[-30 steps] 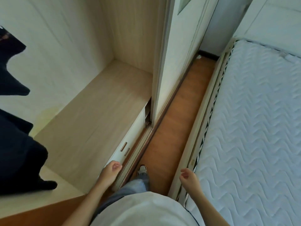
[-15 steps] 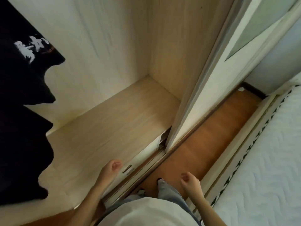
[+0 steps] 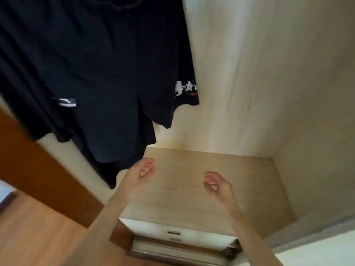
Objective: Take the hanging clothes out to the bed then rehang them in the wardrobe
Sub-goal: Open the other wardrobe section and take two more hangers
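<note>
Dark, near-black T-shirts (image 3: 99,73) hang at the upper left inside the open wardrobe; one has a small white logo and another a white print on its sleeve hem. Their hangers and the rail are out of frame. My left hand (image 3: 141,172) is raised just below the shirts' lower hems, fingers loosely curled, holding nothing. My right hand (image 3: 217,186) is raised to its right over the wardrobe's inner shelf (image 3: 192,189), fingers also relaxed and empty. The bed is out of view.
The wardrobe has pale wood walls (image 3: 288,83) and a shelf above white drawers with metal handles (image 3: 173,232). A brown side panel (image 3: 44,169) stands at the left, a sliding-door track (image 3: 178,252) below, and wood floor at the lower left.
My view has swung left and up from the bed side into the wardrobe, so the dark shirts now fill the upper left. Both hands have risen from hip level toward the clothes.
</note>
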